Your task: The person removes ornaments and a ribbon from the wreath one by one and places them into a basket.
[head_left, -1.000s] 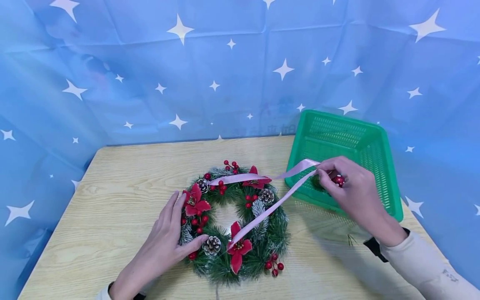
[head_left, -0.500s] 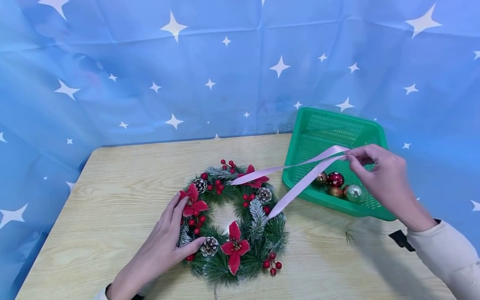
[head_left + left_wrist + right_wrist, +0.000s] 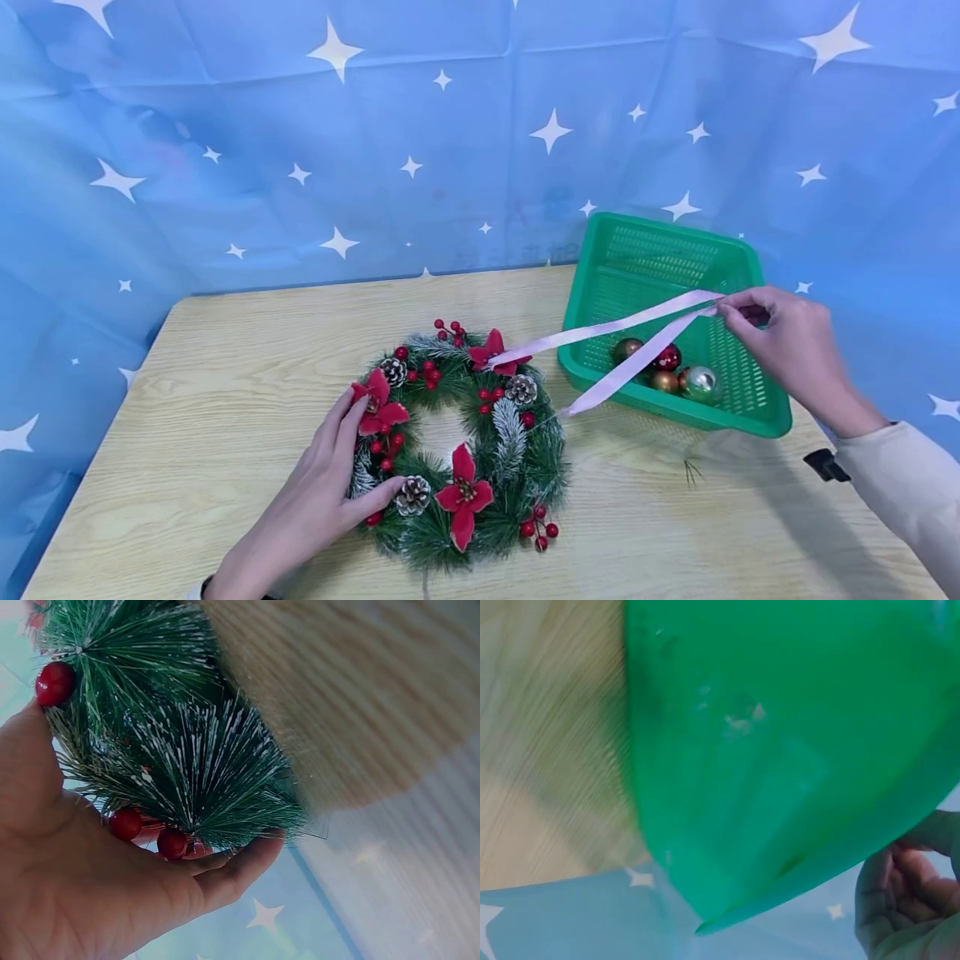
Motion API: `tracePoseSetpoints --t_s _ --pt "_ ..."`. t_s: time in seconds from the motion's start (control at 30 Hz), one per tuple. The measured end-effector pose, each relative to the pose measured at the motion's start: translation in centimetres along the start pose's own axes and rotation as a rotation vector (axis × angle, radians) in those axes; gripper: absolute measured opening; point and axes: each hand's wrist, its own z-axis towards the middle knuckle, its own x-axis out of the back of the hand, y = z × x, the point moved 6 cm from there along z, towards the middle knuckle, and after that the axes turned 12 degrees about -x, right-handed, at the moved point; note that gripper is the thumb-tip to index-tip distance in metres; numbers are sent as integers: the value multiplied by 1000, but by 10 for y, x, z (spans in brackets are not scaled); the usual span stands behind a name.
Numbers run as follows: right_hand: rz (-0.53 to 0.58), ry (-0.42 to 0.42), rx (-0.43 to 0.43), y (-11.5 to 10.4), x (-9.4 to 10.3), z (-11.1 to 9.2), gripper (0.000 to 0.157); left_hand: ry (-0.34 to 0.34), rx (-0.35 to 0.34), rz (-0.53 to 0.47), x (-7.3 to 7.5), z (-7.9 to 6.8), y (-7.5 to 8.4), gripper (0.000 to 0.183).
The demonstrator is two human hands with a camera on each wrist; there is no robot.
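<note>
A green Christmas wreath (image 3: 555, 467) with red flowers, berries and pine cones lies on the wooden table. My left hand (image 3: 318, 467) holds its left side, thumb by a pine cone (image 3: 412, 496) and fingers at a red flower (image 3: 380, 402). In the left wrist view, the thumb and fingers curl round the wreath's needles (image 3: 195, 757). Pinched in my right hand (image 3: 787, 337) is a pale pink ribbon (image 3: 630, 367), held above the basket's right side. Its two tails hang leftward, one reaching the flower at the wreath's upper right, the other the wreath's right edge.
A green plastic basket (image 3: 573, 358) stands at the back right, holding several shiny baubles (image 3: 701, 384). A loose green sprig (image 3: 692, 473) lies in front of it. Behind the table hangs a blue cloth (image 3: 420, 108) with white stars.
My right hand has moved right, drawing the ribbon's tails rightward across the wreath and uncovering the front flower. The baubles have come into view. My left hand has stayed on the wreath.
</note>
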Motion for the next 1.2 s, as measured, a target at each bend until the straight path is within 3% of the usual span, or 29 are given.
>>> tracePoseSetpoints --t_s 0.2,0.4,0.87,0.97,1.2 --pt "-3 -52 -116 24 -6 11 20 1 0 8 1 0 1 107" --pt "-27 -68 -178 38 -10 19 27 -3 16 -3 0 -1 0 107" --pt "-94 41 -263 63 -4 31 32 -7 28 -9 -4 -1 -4 109" --pt "-116 13 -263 66 -5 31 33 -8 30 -8 -4 -1 -4 109" --pt "-117 -161 -163 51 -27 28 26 -14 31 -9 -4 -1 -4 109"
